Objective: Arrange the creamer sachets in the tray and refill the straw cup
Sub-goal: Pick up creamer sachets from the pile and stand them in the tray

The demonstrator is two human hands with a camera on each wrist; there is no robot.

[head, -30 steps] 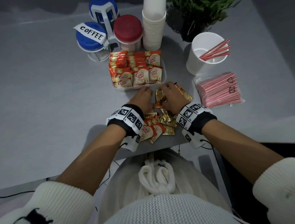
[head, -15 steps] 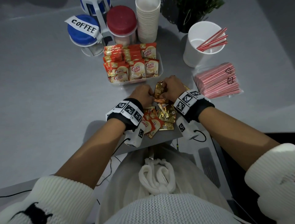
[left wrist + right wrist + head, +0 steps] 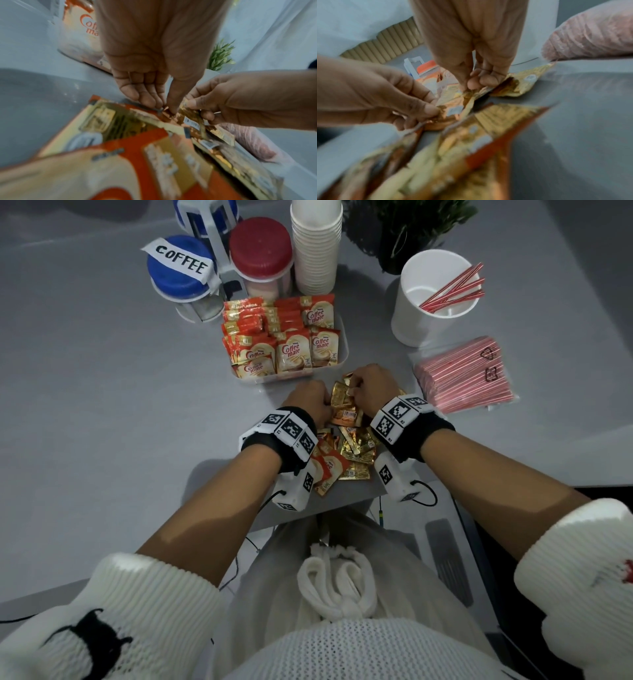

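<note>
Both hands have closed in, wrist views showing pinched sachets [image 3: 173, 115].

- Sleeves [image 3: 144, 607]: white ribbed knit, pushed up both forearms; the left one carries a black motif, the right one a small red mark.
- Wristbands [image 3: 263, 450]: black fabric, one on each wrist.
- Marker blocks [image 3: 397, 414]: white, printed with black-and-white square codes, set on top of each band.
- Camera housings [image 3: 399, 479]: white, slung under each wrist, also code-marked.
- Cables [image 3: 428, 496]: thin, black, looping from each housing.
- Torso garment [image 3: 342, 652]: white open-mesh knit.
</note>
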